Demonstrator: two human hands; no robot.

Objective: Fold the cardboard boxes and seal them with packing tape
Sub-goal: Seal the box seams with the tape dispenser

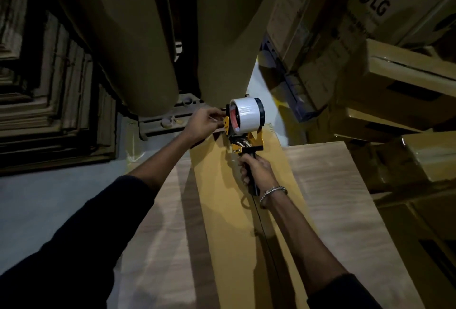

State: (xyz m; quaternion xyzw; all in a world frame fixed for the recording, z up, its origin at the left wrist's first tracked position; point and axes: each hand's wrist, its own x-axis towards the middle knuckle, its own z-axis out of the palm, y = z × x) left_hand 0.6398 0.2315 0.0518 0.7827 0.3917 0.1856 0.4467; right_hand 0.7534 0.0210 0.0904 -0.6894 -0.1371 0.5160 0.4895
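Now right hand (pixel 256 170) grips tape dispenser (pixel 244 123)

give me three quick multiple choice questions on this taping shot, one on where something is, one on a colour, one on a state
1. Where is the tape dispenser?
A. on the floor
B. at the far end of the cardboard box
C. on the box printed LG

2. What colour is the tape roll?
A. white
B. brown
C. green

3. What is the right hand doing?
A. hanging idle
B. pressing flat on the box
C. gripping the dispenser's black handle

Answers: 1 B, it sits by the box's far edge; 2 A, the roll looks white beside the yellow frame; 3 C, fingers curl round the handle while the left hand pinches at the dispenser's front.
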